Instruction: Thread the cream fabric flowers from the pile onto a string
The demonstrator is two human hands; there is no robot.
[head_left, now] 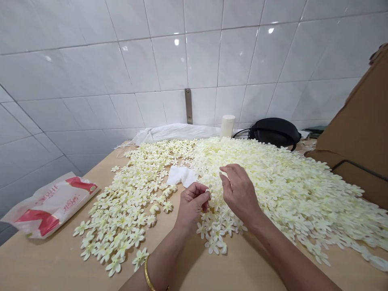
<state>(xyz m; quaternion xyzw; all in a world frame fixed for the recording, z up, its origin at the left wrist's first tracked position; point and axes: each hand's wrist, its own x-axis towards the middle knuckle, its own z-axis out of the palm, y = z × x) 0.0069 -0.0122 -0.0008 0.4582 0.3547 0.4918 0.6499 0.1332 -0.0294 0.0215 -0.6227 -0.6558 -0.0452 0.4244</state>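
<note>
My left hand (194,200) is closed in a pinch, with a bit of a small white artificial flower (207,190) showing at the fingertips. Most of that flower is hidden by the fingers. To its right, my right hand (239,192) is raised over the flowers with thumb and forefinger slightly apart, and I see nothing between them. Beneath and between both hands lie loose white petal flowers (216,234). A big heap of white flowers (291,186) spreads to the right. On the left is a scattered pile of creamy-yellow flowers (121,218).
A crumpled white tissue (182,176) lies behind my left hand. A red-and-white plastic packet (51,204) is at the table's left edge. At the back stand a white cylindrical container (227,126) and a black case (274,131). Brown cardboard (351,137) rises on the right.
</note>
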